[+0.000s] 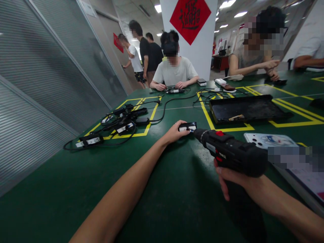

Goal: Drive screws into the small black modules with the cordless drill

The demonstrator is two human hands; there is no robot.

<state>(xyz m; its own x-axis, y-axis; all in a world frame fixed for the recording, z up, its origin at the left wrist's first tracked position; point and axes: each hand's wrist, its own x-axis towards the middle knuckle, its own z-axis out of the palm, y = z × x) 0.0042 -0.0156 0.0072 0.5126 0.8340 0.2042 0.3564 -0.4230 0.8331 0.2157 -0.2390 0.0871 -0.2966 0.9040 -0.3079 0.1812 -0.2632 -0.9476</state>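
Observation:
My left hand grips a small black power adapter with a white label, thumb on the near side and fingers on the far side. It rests low over the green table. In my right hand is a black cordless drill with red switches, the fingers wrapped about its handle. The drill points left, and its chuck end meets the right part of the adapter's labelled face. Whether the bit sits in a screw is too small to tell.
Black adapters with tangled cables lie at the left inside yellow tape. A black tray stands at the right. A phone and a tablet-like device lie near my right forearm. Other people sit across the green table.

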